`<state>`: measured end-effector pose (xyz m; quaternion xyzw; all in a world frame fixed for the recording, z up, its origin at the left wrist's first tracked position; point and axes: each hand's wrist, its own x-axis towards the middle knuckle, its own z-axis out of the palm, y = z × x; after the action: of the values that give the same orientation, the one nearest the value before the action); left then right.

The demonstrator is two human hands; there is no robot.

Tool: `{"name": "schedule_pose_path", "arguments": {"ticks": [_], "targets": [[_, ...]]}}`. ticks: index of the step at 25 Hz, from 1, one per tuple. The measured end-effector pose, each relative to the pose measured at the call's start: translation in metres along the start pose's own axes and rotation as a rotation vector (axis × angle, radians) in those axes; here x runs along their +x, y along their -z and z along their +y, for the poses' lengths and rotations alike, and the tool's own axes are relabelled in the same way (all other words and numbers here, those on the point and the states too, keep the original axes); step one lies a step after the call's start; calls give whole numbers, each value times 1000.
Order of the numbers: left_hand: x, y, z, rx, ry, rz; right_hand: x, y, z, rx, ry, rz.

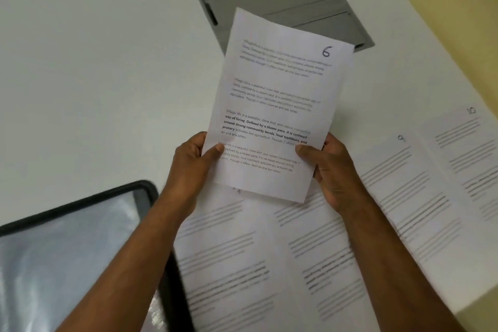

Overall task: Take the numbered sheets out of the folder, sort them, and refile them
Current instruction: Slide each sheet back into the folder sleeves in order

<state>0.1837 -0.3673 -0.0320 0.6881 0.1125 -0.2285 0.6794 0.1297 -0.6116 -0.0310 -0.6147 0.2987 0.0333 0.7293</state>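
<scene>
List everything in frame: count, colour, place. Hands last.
sheet marked 6: one, white, held up over the table, centre
sheets on table: at least four, white, laid in a row lower right; one marked 9, one marked 10, other numbers hidden or blurred
folder: one, black edge, clear sleeves, open at lower left
floor-box style panel: one, grey, set in the table behind the held sheet
table: one, white
left hand: one, fingers pinching the sheet's lower left edge
right hand: one, pinching its lower right edge

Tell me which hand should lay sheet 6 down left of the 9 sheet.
Left, probably. The left hand grips sheet 6 on the side nearest the row's left end; the right hand is toward the 9 sheet and would have to cross.
</scene>
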Motion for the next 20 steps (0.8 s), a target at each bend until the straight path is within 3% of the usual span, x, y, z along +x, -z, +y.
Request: {"name": "schedule_pose_path", "arguments": {"ticks": [7, 13, 16, 20], "targets": [[-80, 126, -31, 56, -9, -25, -71, -110, 30, 5, -23, -37], [-126, 212, -51, 139, -48, 67, -120, -183, 55, -174, 35, -91], [-132, 248, -69, 469, -184, 165, -136, -205, 65, -199, 103, -47], [-131, 282, -99, 1107, -394, 270, -147, -223, 79, -135, 134, 65]]}}
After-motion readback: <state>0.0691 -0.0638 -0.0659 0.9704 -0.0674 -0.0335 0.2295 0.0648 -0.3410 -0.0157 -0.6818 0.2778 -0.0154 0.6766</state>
